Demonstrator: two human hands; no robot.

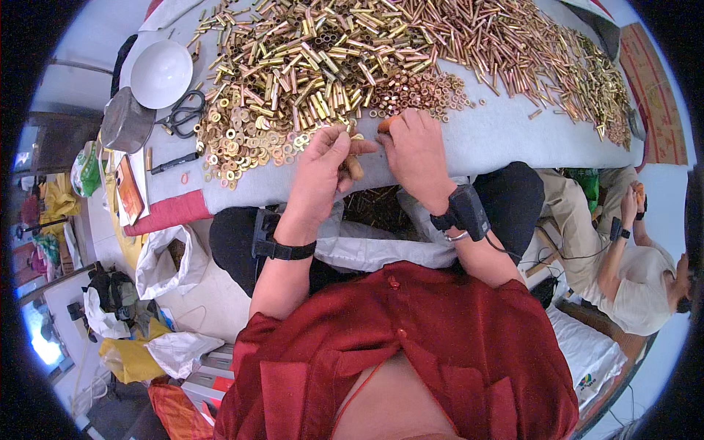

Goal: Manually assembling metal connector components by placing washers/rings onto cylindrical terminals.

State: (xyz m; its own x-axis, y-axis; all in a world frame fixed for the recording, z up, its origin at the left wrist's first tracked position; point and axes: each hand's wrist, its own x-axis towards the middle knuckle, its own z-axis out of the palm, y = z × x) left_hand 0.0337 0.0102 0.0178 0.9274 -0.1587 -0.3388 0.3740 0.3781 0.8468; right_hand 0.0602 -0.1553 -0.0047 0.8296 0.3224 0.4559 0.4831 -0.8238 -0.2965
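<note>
My left hand [328, 165] is over the table's near edge, beside a pile of flat brass washers [233, 139]. Its fingers are bent in, with a tan cover on one fingertip; whatever lies between them is too small to make out. Close by on the right, my right hand [418, 152] has its fingers curled together, an orange cover [389, 123] on one of them. What it grips, if anything, is hidden. Beyond both hands lie a heap of brass tubes [323, 62] and a small pile of copper-coloured rings [422, 92].
An open white sack [385, 253] sits between my knees under the table edge. Leftward on the table are a white bowl [161, 73], a metal tin [128, 121], black scissors [183, 114], a marker [174, 163] and a phone [128, 189]. Another person [638, 271] sits at the right.
</note>
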